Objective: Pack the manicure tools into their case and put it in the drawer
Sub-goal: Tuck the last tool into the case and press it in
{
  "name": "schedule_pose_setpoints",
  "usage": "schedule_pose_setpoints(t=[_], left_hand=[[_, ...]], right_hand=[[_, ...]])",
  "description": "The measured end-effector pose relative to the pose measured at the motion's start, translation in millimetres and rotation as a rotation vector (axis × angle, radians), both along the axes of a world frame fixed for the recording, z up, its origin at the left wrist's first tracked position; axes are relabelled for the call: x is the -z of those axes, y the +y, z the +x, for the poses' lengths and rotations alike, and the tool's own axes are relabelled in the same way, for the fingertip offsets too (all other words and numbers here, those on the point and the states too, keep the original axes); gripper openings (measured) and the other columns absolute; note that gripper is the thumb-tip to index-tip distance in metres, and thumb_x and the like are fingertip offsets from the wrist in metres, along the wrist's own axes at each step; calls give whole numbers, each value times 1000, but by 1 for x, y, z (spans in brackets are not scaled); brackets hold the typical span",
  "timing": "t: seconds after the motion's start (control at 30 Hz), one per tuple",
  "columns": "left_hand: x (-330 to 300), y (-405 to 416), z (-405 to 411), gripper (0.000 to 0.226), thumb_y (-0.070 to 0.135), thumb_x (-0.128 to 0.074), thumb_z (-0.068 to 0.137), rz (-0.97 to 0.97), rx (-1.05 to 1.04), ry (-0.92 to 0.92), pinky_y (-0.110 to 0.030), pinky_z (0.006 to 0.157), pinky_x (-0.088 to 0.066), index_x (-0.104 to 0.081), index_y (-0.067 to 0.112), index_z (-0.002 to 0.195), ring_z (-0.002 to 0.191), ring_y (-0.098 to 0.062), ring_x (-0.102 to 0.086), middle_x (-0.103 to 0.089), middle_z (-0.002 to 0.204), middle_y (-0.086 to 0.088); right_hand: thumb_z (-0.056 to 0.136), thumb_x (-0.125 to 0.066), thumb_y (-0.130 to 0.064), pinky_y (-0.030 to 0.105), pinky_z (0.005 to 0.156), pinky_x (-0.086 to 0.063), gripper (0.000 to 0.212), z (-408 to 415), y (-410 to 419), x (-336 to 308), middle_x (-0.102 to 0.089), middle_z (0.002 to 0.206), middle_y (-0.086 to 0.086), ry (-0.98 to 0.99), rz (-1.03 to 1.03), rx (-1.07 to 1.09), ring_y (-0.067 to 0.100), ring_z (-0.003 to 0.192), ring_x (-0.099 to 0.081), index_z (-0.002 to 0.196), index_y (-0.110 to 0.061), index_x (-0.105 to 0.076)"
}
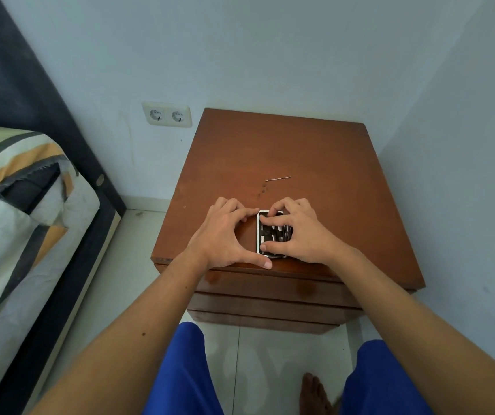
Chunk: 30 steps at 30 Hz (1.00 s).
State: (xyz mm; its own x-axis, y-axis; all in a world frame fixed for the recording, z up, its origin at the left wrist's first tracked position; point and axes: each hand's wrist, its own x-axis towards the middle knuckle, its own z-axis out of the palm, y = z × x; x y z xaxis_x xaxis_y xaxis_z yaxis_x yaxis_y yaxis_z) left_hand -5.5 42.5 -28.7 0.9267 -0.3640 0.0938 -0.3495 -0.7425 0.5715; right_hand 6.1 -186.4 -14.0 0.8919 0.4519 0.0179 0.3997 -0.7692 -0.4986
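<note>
A small manicure case (262,233) with a white rim and black inside lies open near the front edge of a brown wooden nightstand (285,157). Several tools sit in its slots. My right hand (297,232) lies over the case, fingertips pressing on the tools and thumb on its near end. My left hand (225,232) rests on the wood just left of the case, fingers spread, index tip touching the case's far corner. One thin metal tool (278,179) lies loose on the top, further back. Closed drawer fronts (270,292) show below the top.
A bed with a striped cover (15,205) and a dark frame stands to the left. A double wall socket (167,114) is behind the nightstand. Walls close in behind and to the right. My knees in blue shorts and a bare foot (315,393) are on the tiled floor.
</note>
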Motion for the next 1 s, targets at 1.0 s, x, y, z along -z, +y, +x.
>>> schedule_pose_setpoints(t=[1.0], left_hand=[[-2, 0, 2, 126, 99, -71, 42, 24, 14, -3, -28, 102, -36, -55, 35, 149, 107, -9, -38, -44, 107, 19]], right_hand=[[101, -65, -34, 42, 105, -42, 16, 111, 3, -8, -60, 120, 2, -131, -171, 223, 26, 119, -48, 105, -23, -74]])
